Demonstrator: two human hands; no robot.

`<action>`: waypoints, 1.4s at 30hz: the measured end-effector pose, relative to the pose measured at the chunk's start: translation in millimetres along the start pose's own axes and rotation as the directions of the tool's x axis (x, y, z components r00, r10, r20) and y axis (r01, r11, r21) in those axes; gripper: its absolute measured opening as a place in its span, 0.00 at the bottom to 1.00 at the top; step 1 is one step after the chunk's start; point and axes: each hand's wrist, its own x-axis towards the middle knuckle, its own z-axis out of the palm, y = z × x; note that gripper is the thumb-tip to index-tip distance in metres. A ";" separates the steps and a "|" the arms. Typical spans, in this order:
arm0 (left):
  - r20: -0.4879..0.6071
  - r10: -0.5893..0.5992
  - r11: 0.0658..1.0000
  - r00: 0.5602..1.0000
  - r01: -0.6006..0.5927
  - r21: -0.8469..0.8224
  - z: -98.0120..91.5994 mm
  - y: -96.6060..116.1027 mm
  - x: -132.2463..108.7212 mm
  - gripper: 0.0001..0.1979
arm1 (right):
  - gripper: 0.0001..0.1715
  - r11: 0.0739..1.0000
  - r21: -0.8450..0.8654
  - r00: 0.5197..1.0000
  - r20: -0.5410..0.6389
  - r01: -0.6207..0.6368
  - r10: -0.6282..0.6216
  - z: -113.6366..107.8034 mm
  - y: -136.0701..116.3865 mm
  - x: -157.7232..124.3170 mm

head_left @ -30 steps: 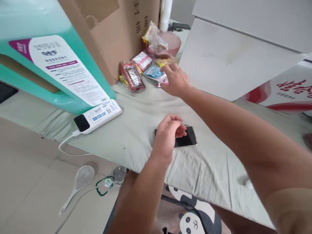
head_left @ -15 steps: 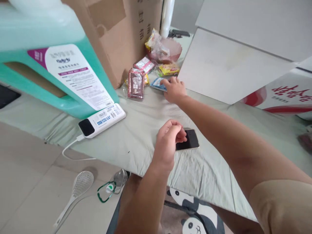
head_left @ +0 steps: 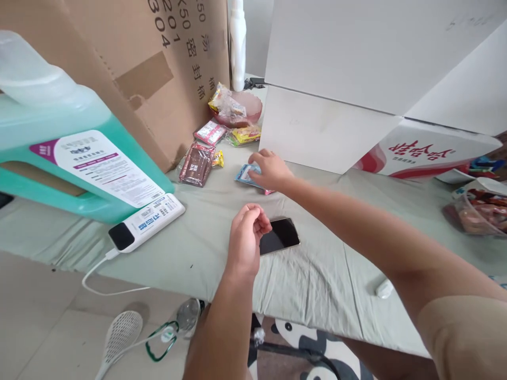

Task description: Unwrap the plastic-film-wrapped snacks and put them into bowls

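My right hand reaches across to a small blue snack packet, its fingers and thumb on the packet, which lies on the cloth. A bit of pink shows at the packet's near right end, under the palm. My left hand is closed, thumb against curled fingers, with nothing visible in it. It is held over the left end of a dark-screened phone. Left of the blue packet lies a brown-red wrapped packet, with a small yellow packet beside it.
A pink bowl with wrappers, a pink-white packet and a yellow-green packet stand behind. A teal liquid jug, a cabled white power bank and a cardboard box are left; white boxes are right.
The view has shifted, showing more of the right side. My right hand has drawn the blue packet slightly nearer and to the right. My left hand stays curled by the phone.
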 end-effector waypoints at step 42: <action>-0.313 0.255 0.932 0.915 -0.318 -0.173 -27.5 17.7 9.7 0.10 | 0.13 0.870 -0.391 0.797 -0.399 0.300 -0.454 -30.5 25.7 -139.7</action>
